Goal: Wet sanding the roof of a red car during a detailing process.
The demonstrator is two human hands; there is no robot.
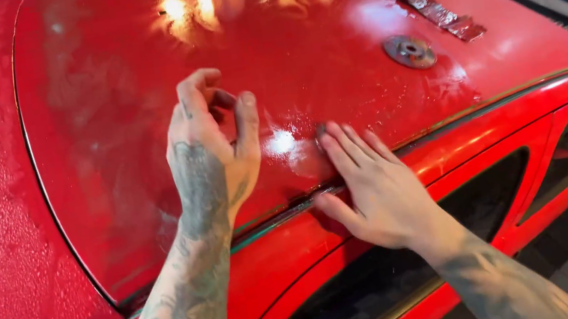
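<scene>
A round grey metal disc (pixel 409 51) sits on the wet red car roof. Just beyond it to the right lies a crumpled silver tape strip (pixel 442 15). Below it, dark side windows (pixel 490 191) show.

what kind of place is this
Probably a car body or wrap workshop. A wet red car roof fills the view, with a bare round antenna mount and a strip of tape on it. Both hands, left hand and right hand, work at its edge.
</scene>
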